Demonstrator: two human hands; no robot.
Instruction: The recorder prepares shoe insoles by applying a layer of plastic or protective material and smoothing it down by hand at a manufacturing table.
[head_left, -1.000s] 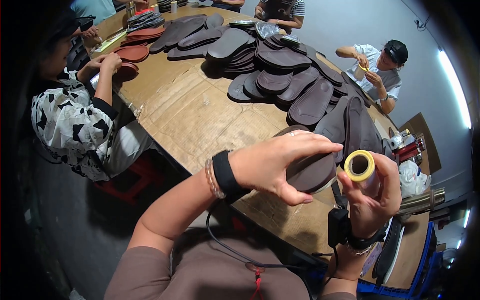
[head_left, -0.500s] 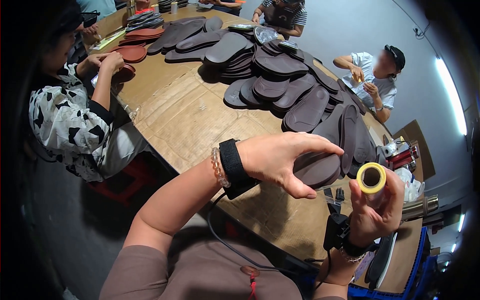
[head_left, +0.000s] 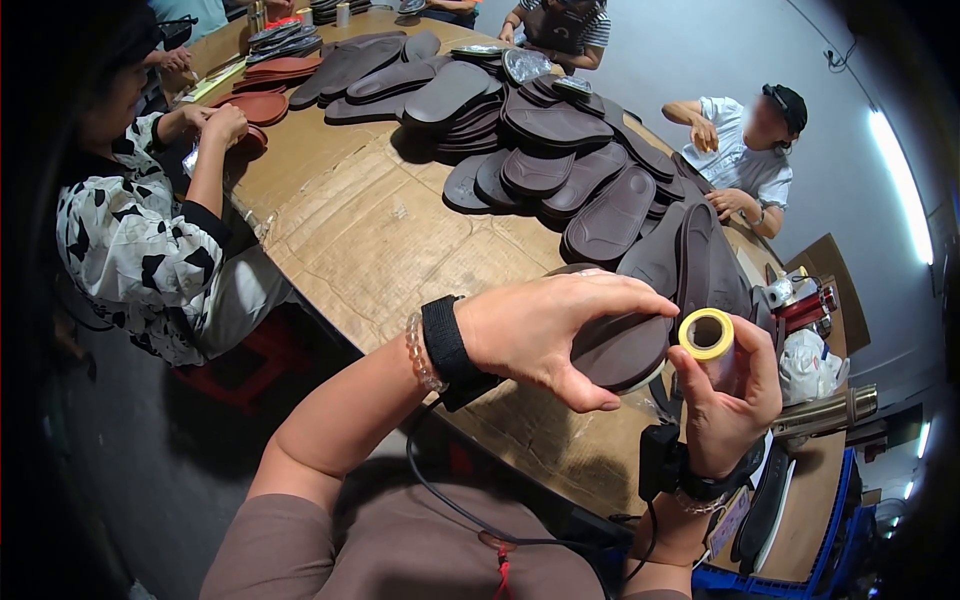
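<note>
Head view: left hand (head_left: 530, 328) holds brown shoe soles (head_left: 622, 350); right hand (head_left: 732, 412) grips film roll (head_left: 724, 367). A few bundles (head_left: 527, 66) appear film-covered; most piled soles (head_left: 612, 215) look unwrapped

Dark-brown sole (head_left: 622, 355); yellow-rimmed roll (head_left: 714, 351); black wristband (head_left: 449, 340); rust-red soles (head_left: 262, 107); co-worker's sleeve (head_left: 165, 262) white, black-patched.

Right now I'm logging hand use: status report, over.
Left hand around brown insoles. Right hand holding yellow-rimmed roll, close beside them. Insole pile just beyond.

No readable lettering
From my end, I can't make out any words, numbers or signs anywhere in this view.
</note>
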